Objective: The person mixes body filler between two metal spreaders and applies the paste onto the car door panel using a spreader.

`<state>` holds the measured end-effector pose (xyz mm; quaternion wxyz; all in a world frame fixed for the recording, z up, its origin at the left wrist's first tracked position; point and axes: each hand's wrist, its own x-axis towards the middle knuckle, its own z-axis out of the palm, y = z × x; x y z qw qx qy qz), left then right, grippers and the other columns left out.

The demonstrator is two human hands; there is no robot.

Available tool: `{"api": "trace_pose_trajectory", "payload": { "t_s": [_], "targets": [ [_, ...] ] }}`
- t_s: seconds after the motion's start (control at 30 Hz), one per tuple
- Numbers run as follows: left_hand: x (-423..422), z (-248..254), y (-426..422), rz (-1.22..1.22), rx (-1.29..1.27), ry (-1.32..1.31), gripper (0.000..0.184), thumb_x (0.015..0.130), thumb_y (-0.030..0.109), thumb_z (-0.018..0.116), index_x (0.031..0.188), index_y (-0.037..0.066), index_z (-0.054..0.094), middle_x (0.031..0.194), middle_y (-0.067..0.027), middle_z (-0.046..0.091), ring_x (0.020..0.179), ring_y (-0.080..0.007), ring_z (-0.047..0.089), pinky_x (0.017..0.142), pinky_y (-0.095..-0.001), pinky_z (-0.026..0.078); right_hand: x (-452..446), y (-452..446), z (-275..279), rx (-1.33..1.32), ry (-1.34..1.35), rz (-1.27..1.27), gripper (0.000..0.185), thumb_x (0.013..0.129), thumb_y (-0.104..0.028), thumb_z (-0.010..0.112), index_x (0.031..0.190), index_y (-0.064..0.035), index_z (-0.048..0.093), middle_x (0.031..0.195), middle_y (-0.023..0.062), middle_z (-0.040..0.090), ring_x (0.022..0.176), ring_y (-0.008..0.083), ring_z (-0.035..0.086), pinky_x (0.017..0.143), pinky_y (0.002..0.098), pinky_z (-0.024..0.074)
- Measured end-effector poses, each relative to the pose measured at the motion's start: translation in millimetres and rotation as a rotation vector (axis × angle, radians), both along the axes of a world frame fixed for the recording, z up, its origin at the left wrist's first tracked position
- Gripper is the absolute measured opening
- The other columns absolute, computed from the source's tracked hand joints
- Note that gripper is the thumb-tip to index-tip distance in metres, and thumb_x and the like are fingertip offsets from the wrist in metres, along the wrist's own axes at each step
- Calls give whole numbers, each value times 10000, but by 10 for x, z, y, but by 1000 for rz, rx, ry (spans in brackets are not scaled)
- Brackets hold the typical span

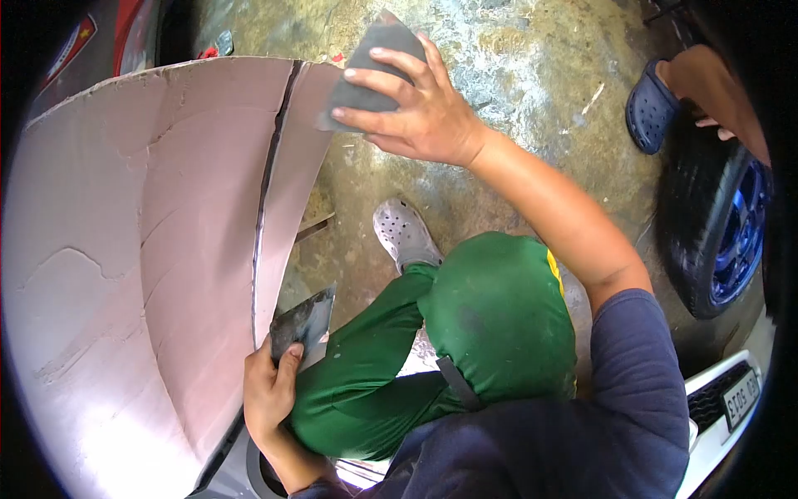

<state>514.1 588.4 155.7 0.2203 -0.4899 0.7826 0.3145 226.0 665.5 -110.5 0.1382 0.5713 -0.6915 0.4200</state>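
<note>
The pinkish panel [208, 166] is set to the left of the person's body, its long axis running away from the person and its right side marked by a dark lengthwise seam [268, 166]. At the panel's far right corner, a grey sheet [366, 91] is held under the right hand [436, 125], with its fingers spread over the upper face; whether the thumb is tucked beneath cannot be told. The sheet partly overlaps that corner and partly projects past it over the floor [532, 50]; contact with the panel cannot be confirmed. Its narrow tip is pointed away from the person, slightly right, and its long axis is slanted back toward the panel's corner. For good results, it seems, the sheet should be kept flat, pressure spread evenly across the fingers, strokes kept long and light, and the panel's edge not dug into. Beside the panel's near right edge, a dark flat piece [301, 320] is pinched between the thumb and fingers of the left hand [270, 387]. Its upper corner is pointed away from the person and rightward, near the green trousers [357, 374].
</note>
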Motion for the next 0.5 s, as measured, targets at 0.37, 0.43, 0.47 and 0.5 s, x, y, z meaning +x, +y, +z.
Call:
{"api": "trace_pose_trajectory", "payload": {
  "t_s": [0.37, 0.43, 0.47, 0.5],
  "targets": [
    [-5, -2, -14, -37, 15, 21, 189, 934, 120, 599, 1015, -50, 606, 655, -142, 558, 583, -191, 467, 598, -332, 436, 53, -16, 86, 1, -62, 13, 482, 773, -412, 737, 1237, -417, 605, 1368, -35, 453, 1371, 237, 306, 1123, 657, 195],
    [-27, -6, -8, -48, 12, 33, 191, 934, 119, 598, 1022, -50, 606, 654, -140, 557, 584, -192, 467, 598, -329, 436, 57, -5, -116, -21, -43, 3, 488, 771, -409, 737, 1241, -408, 604, 1363, -35, 455, 1370, 236, 310, 1125, 659, 190],
    [-45, -1, 2, -60, 10, 40, 192, 933, 117, 598, 1026, -50, 606, 653, -138, 556, 585, -189, 466, 597, -327, 435, 54, 47, -163, 17, -49, -4, 486, 773, -411, 736, 1241, -408, 604, 1363, -36, 456, 1370, 235, 311, 1126, 659, 191],
    [-51, 11, 12, -69, 11, 42, 193, 933, 116, 598, 1030, -51, 606, 652, -135, 554, 586, -187, 465, 597, -325, 434, 60, 117, -145, 58, -59, -9, 485, 775, -412, 735, 1241, -408, 604, 1362, -37, 456, 1369, 235, 312, 1127, 659, 191]
  ]
}}
